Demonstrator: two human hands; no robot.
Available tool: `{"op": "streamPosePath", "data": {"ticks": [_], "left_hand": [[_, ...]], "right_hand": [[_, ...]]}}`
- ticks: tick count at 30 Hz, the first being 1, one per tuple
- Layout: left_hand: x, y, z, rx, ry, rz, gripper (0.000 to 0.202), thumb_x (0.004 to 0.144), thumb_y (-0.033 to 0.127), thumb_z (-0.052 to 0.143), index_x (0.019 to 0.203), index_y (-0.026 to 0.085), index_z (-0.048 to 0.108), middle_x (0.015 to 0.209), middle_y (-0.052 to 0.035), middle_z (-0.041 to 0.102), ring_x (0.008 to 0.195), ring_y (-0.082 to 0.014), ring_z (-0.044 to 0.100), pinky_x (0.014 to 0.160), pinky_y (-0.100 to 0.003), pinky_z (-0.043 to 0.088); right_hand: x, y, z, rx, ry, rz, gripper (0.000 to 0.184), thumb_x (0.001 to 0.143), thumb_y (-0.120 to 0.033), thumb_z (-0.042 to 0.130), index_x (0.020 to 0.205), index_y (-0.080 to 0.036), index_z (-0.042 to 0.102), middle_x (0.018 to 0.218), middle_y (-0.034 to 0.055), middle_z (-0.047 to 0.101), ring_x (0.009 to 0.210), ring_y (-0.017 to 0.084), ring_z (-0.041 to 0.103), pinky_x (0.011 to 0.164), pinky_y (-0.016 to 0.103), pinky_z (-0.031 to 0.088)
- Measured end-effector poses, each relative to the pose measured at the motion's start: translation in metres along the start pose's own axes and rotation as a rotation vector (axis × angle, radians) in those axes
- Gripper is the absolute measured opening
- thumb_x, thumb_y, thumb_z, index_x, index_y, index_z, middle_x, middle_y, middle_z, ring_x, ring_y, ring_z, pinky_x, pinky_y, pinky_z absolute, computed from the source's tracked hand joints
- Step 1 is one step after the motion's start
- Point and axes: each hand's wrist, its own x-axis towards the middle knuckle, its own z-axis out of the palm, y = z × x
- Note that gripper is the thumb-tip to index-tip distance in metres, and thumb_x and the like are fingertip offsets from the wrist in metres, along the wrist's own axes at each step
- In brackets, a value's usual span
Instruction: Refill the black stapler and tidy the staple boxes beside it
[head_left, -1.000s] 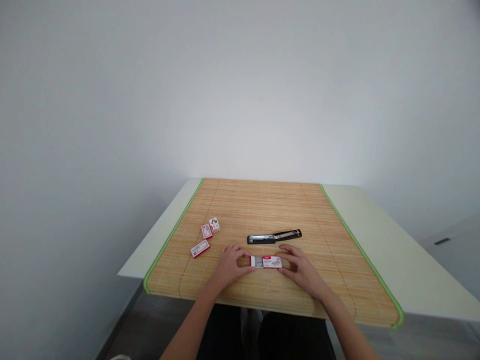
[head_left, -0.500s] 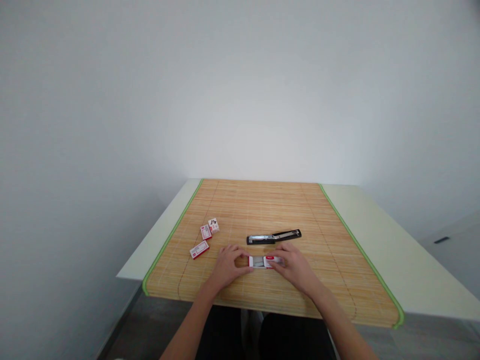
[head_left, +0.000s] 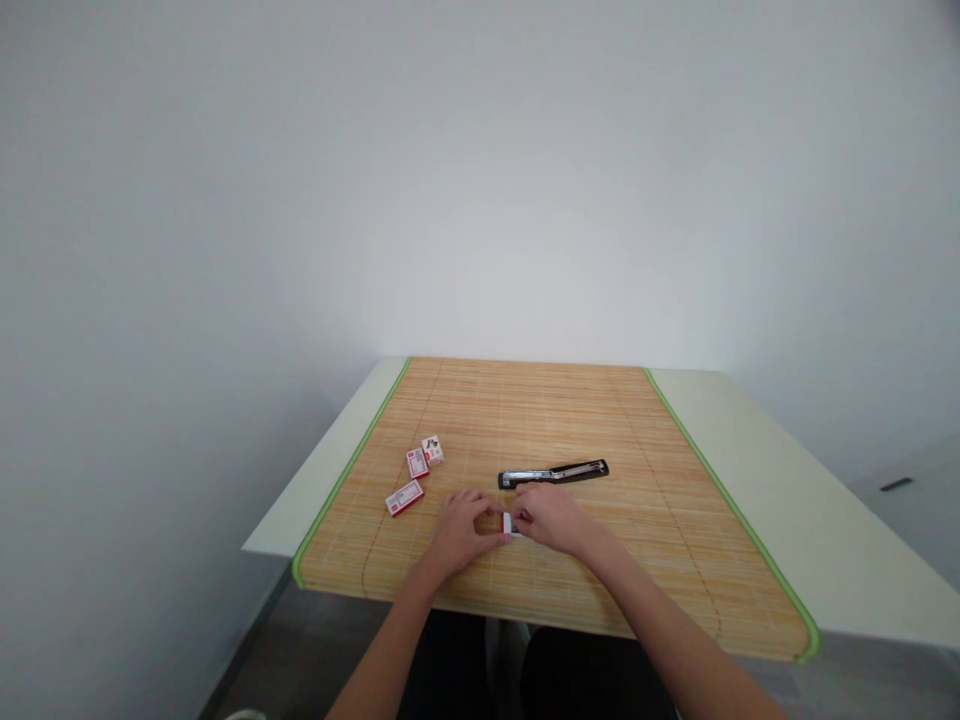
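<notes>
My left hand (head_left: 463, 528) grips the left end of a small red-and-white staple box (head_left: 507, 523) between thumb and fingers, low on the mat. Over the right part of that box sits my right hand (head_left: 551, 516), its fingers bent and pinched together. What they pinch is hidden, and the hand covers most of the box. Just beyond my hands lies a black stapler (head_left: 553, 474), folded wide open with its metal inside showing.
To the left lie two flat red-and-white boxes (head_left: 405, 497) and a small white box (head_left: 433, 450). A bamboo mat (head_left: 540, 410) with green edging spans the white table (head_left: 739, 440), which stands against a wall (head_left: 525, 200).
My right hand has moved left from the box's right end, and its fingers now curl over the open part. My left hand keeps its grip. The view has shifted slightly.
</notes>
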Motion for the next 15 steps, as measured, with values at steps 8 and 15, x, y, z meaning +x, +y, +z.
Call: {"op": "streamPosePath", "data": {"ticks": [8, 15], "left_hand": [[0.0, 0.001, -0.001, 0.006, -0.021, -0.005, 0.037, 0.078, 0.053, 0.082, 0.108, 0.032, 0.074, 0.111, -0.0015, 0.069, 0.111, -0.0264, 0.058, 0.096, -0.039, 0.038], [0.001, 0.001, 0.0, -0.005, -0.013, -0.015, 0.037, 0.077, 0.054, 0.083, 0.105, 0.031, 0.074, 0.11, -0.0019, 0.069, 0.111, -0.0273, 0.058, 0.098, -0.04, 0.038]], "right_hand": [[-0.022, 0.019, -0.021, 0.004, 0.048, 0.106, 0.012, 0.089, -0.017, 0.063, 0.079, -0.018, 0.071, 0.089, 0.0035, 0.068, 0.081, 0.015, 0.059, 0.07, 0.025, 0.033], [-0.048, 0.03, -0.028, -0.007, 0.01, 0.187, 0.018, 0.093, -0.023, 0.061, 0.081, -0.019, 0.074, 0.09, 0.0057, 0.071, 0.081, 0.017, 0.062, 0.069, 0.026, 0.035]]}}
